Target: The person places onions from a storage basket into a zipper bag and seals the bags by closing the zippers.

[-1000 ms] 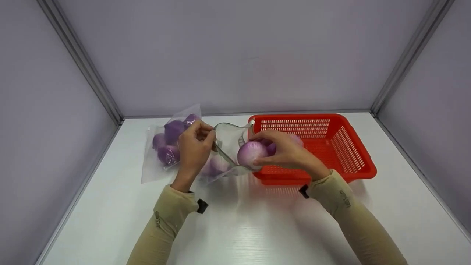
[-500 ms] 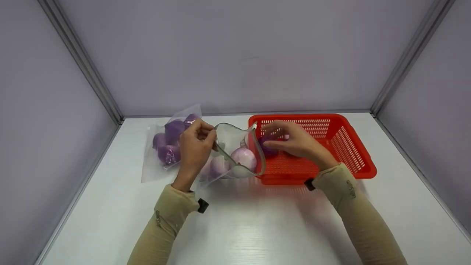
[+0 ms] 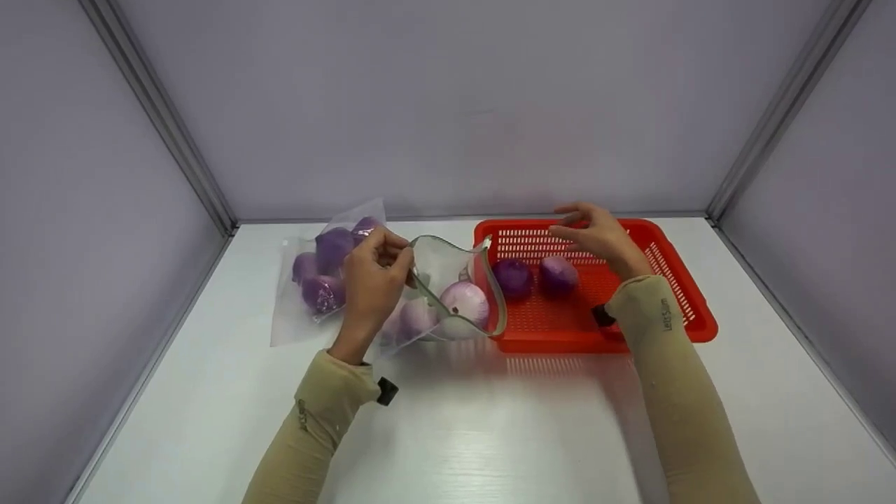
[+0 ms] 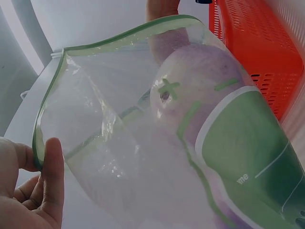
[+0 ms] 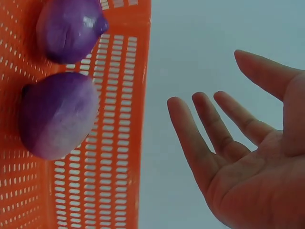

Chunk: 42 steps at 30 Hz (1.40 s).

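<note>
My left hand point(image 3: 376, 283) pinches the green-edged rim of a clear zip bag point(image 4: 109, 76) between thumb and fingers. The bag's mouth gapes toward the basket. A pale purple onion point(image 3: 465, 302) lies just inside that mouth, with more onions deeper in the bag. The red basket point(image 3: 567, 343) beside it holds a dark purple onion point(image 3: 513, 278) and a lighter one point(image 3: 558, 274). Above the basket's back part, my right hand point(image 3: 595, 232) hovers with spread fingers and an empty palm, as the right wrist view also shows.
Left of my left hand lies another clear bag point(image 3: 285, 327) with several purple onions in it, partly hidden by the hand. A white table point(image 3: 448, 434) carries everything. Grey panels point(image 3: 448, 105) stand behind and on both sides.
My right hand let go of the pale onion inside the bag's mouth, then moved right and up over the basket. The left hand has stayed on the bag's rim.
</note>
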Available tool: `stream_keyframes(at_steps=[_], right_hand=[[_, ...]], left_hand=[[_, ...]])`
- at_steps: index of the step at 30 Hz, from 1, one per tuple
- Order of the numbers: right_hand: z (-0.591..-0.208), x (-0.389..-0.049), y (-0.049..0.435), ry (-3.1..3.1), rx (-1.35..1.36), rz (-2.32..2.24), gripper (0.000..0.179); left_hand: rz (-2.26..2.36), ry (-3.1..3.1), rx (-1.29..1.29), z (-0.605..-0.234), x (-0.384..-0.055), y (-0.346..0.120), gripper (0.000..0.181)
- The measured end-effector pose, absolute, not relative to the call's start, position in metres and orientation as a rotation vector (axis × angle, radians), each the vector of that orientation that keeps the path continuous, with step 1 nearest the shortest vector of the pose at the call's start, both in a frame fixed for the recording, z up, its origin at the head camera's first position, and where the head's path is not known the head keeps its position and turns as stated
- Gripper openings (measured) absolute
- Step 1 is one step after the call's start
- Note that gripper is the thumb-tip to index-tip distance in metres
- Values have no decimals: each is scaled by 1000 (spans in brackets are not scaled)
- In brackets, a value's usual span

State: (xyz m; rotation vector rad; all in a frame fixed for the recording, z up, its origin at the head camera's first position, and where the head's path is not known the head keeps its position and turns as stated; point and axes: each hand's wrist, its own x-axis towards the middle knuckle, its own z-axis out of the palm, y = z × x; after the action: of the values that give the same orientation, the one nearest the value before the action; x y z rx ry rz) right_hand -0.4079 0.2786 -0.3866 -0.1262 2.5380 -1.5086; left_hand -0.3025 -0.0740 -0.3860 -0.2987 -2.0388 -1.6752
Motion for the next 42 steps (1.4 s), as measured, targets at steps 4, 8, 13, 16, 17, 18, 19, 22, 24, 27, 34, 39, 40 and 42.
stream_keyframes(at_steps=[4, 8, 13, 16, 17, 18, 19, 22, 24, 27, 34, 39, 40, 42], right_hand=[[-394, -418, 291, 2492, -45, -1503, 65], [-403, -427, 298, 2467, -13, -1471, 65], [-416, -435, 303, 2449, 31, -1427, 66], [-423, -438, 305, 2437, 13, -1403, 69], [-425, -438, 305, 2429, 14, -1393, 70], [-426, -438, 306, 2420, 22, -1385, 71], [-428, -438, 307, 2402, 52, -1378, 73], [-431, -437, 309, 2355, 116, -1349, 77], [-433, -437, 311, 2337, 149, -1312, 79], [-436, -438, 312, 2337, 115, -1219, 83], [-441, -438, 312, 2373, -2, -1023, 78], [-441, -436, 308, 2350, 112, -1040, 75], [-440, -436, 308, 2351, 100, -1035, 75], [-440, -436, 307, 2367, 54, -1025, 73]], left_hand=[[-1677, -2037, -305, -387, -304, -74, 5], [-1679, -2037, -308, -388, -304, -74, 6], [-1663, -2047, -300, -388, -303, -74, 5], [-1649, -2056, -288, -388, -301, -74, 5], [-1650, -2055, -284, -388, -301, -74, 5], [-1652, -2054, -282, -388, -301, -74, 5], [-1653, -2053, -279, -388, -301, -73, 5], [-1658, -2048, -275, -387, -302, -73, 5], [-1668, -2041, -276, -387, -302, -73, 5], [-1686, -2033, -280, -387, -303, -72, 5], [-1709, -2025, -281, -387, -304, -69, 5], [-1720, -2023, -274, -388, -304, -68, 5], [-1723, -2023, -277, -388, -304, -68, 5], [-1723, -2027, -283, -388, -304, -68, 5]])
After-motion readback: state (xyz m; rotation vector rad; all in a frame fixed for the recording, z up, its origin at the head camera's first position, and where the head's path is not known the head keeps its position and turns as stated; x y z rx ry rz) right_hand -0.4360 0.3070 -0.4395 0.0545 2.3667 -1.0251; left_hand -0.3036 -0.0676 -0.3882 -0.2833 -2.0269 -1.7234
